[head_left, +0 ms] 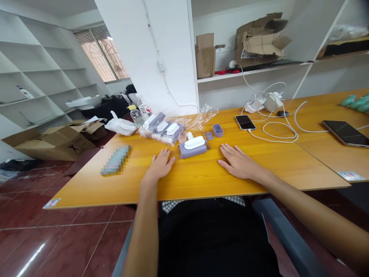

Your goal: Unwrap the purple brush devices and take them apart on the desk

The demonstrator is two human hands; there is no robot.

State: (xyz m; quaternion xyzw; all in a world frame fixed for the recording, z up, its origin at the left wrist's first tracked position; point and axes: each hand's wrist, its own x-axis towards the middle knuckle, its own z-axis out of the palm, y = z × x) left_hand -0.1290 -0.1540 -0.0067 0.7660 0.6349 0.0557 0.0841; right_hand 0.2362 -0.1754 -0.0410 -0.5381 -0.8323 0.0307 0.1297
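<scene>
My left hand (pixel 160 165) lies palm down on the wooden table (pixel 196 179), fingers stretched out, holding nothing. My right hand (pixel 238 161) rests flat on the table too, its fingers a little spread. Between and just beyond the hands sits a purple perforated plastic piece (pixel 192 151) with a white oval brush-like part (pixel 194 142) on top. A small pinkish cup (pixel 182 137) stands behind it. To its right are a small purple open box (pixel 218 130) and some thin purple clip-like pieces (pixel 208 135). Neither hand touches these parts.
Plastic-wrapped purple and white parts (pixel 167 129), a bottle (pixel 136 116) and a white bag (pixel 119 125) stand at the back left. A blurred-out flat object (pixel 116 160) lies left. On the right are a phone (pixel 245 122), white cables (pixel 278 132) and a dark tablet-like device (pixel 347 132).
</scene>
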